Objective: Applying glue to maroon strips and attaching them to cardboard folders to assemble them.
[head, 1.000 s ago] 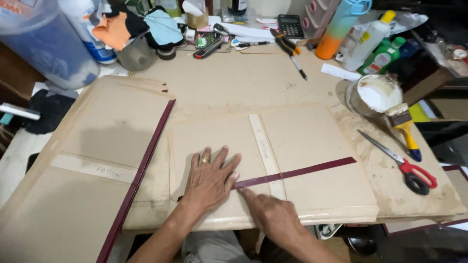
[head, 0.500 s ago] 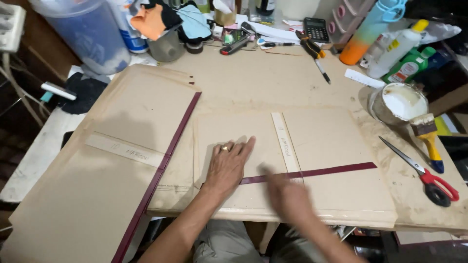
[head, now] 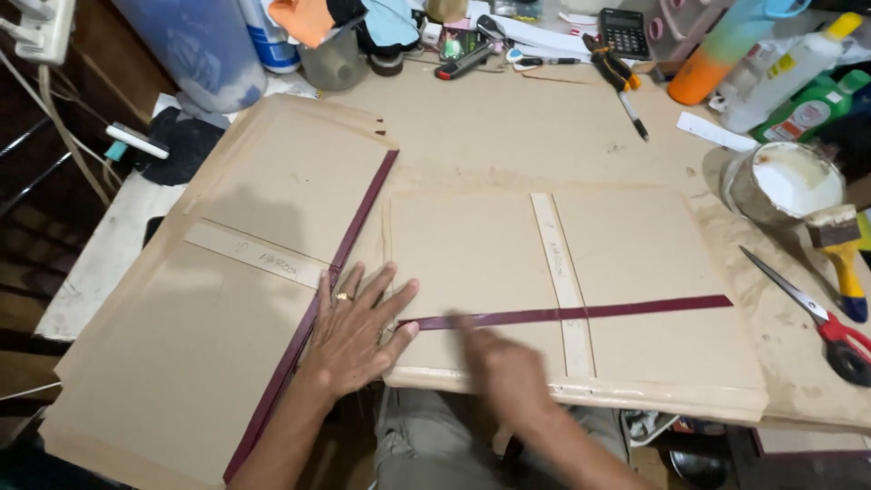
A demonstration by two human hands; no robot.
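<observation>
From my head camera: my left hand (head: 356, 328) lies flat, fingers spread and released, pressing the left end of the maroon strip (head: 581, 314) — it runs across the cardboard panel (head: 472, 245). My right hand (head: 504, 367) is blurred beside the strip — I cannot tell its grip. Scissors (head: 821, 318) lie well apart.

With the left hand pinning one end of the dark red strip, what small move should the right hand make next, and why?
Probably slide the right hand rightward along the dark red strip, pressing it onto the cardboard panel. The left hand lies flat at the strip's left end, while most of its length toward the right lies unpressed.
</observation>
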